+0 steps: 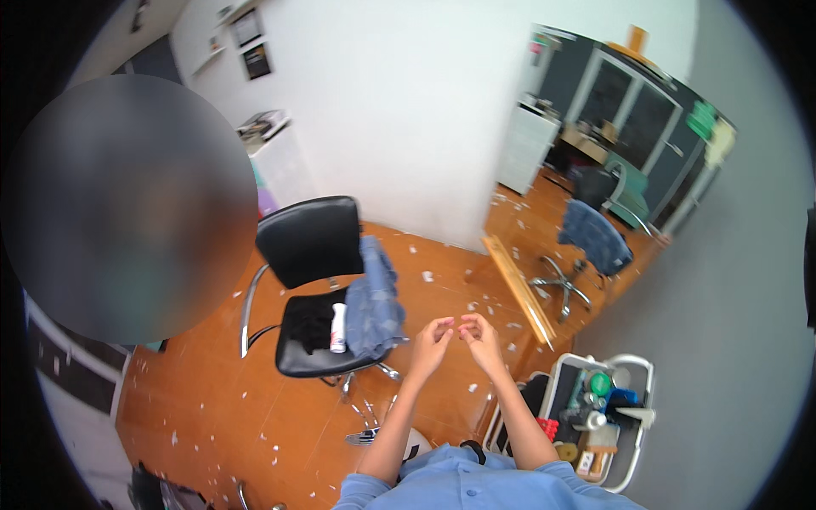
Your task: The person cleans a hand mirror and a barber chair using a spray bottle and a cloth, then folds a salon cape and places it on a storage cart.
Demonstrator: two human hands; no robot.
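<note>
My left hand and my right hand are raised in front of my blue shirt, fingertips facing each other across a small gap. Their fingers are curled and spread from the thumbs, and I see nothing held in either. Beyond and left of my left hand stands a black salon chair with chrome arms. On its seat lie a white spray bottle and a black cloth-like bundle. A blue patterned cloth hangs over the chair's right side. A wooden ledge at a wall mirror is beyond my right hand.
At my lower right is a grey trolley with tubs, bottles and brushes. The mirror reflects the room. White scraps litter the orange floor. A chrome footrest lies low ahead; a blurred round patch hides the left side.
</note>
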